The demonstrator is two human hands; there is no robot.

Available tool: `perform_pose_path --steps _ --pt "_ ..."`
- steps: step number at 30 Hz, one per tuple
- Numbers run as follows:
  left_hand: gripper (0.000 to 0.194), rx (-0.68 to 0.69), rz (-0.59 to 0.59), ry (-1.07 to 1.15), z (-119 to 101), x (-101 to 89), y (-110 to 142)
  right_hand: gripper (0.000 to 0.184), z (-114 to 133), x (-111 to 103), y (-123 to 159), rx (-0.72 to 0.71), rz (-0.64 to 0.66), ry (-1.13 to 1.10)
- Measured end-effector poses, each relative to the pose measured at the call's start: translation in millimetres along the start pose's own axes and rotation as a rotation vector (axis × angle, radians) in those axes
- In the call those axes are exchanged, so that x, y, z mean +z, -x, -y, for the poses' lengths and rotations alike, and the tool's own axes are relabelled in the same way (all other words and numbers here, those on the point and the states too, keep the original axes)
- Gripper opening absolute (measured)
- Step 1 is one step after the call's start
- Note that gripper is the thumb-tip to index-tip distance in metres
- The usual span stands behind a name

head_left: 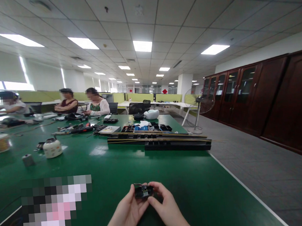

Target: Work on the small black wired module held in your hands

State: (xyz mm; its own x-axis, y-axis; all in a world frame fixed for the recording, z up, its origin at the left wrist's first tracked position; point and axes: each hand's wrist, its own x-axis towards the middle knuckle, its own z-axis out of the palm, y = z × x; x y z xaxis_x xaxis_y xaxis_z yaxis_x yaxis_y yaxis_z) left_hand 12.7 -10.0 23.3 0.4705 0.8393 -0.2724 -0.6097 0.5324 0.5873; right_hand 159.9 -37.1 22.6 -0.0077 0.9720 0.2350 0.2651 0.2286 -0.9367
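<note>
Two bare hands close on a small black device (144, 191) above the near part of a smooth green bench (113, 171). The left hand (130, 205) grips the left end of its dark, rounded shell between thumb and fingers; the right hand (164, 200) pinches the right end, fingertips along the upper edge, thumb below. Small parts show inside the casing, too fine to make out.

Beyond, toward the bench's far right corner, lie long, straight-sided black trays (178, 146) crossed by thin, gold-toned rods (158, 138). Toward the left edge, a squat, rounded white jar (52, 148) with a glossy patterned surface stands near a grey cylinder (28, 160). Hand tools (81, 128) lie scattered farther back, with a puffy white cushion (151, 114) by the far edge. Three people sit across the bench at left; glossy dark-wood cabinets (275, 92) line the right wall.
</note>
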Motion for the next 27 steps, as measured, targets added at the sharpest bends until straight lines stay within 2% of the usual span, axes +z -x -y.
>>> perform_pose_path --steps 4,8,12,18,27 --pt "0.056 -0.056 0.111 -0.018 0.7 1.2 2.1 0.036 4.4 0.4 2.2 -0.041 0.004 0.022" --pt "0.045 -0.028 0.193 0.04 6.7 -3.5 0.6 0.037 2.4 0.6 3.6 -0.052 -0.005 0.117" --pt "0.041 0.024 0.207 0.133 11.0 -6.4 -1.3 0.04 0.4 1.6 5.7 -0.098 -0.005 0.176" --pt "0.037 -0.043 0.197 0.209 10.0 -6.6 -1.7 0.043 4.6 4.3 7.5 -0.155 -0.022 0.197" --pt "0.039 -0.069 0.193 0.24 7.1 -5.1 -0.9 0.042 8.6 3.9 8.3 -0.168 -0.017 0.207"
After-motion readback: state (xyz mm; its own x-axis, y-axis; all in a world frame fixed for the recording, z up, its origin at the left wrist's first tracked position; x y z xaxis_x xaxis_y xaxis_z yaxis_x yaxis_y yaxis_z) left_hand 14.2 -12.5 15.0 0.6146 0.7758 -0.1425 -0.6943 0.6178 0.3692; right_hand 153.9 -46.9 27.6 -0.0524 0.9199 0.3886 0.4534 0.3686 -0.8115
